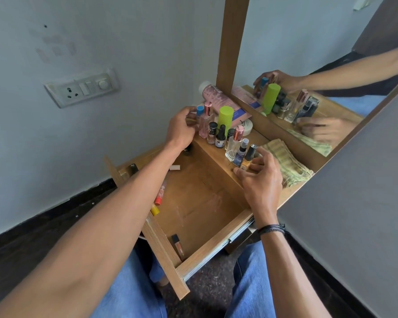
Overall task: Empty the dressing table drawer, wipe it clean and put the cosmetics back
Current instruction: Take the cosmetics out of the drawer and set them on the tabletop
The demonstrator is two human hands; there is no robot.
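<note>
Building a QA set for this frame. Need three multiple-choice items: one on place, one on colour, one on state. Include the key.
1. The blue-capped bottle is:
A. on the floor
B. at the left end of the tabletop
C. on a chair

2. The tall cylinder among the bottles is:
A. red
B. white
C. lime green

3. The drawer is:
A. open, with items still inside
B. open and bare
C. shut

Key:
1 B: the left hand holds it by the fingers at that end of the row.
2 C: it is lime green all over and stands above the dark-capped bottles in front of it.
3 A: the drawer is pulled out, and a red tube and a lip gloss lie on its floor.
</note>
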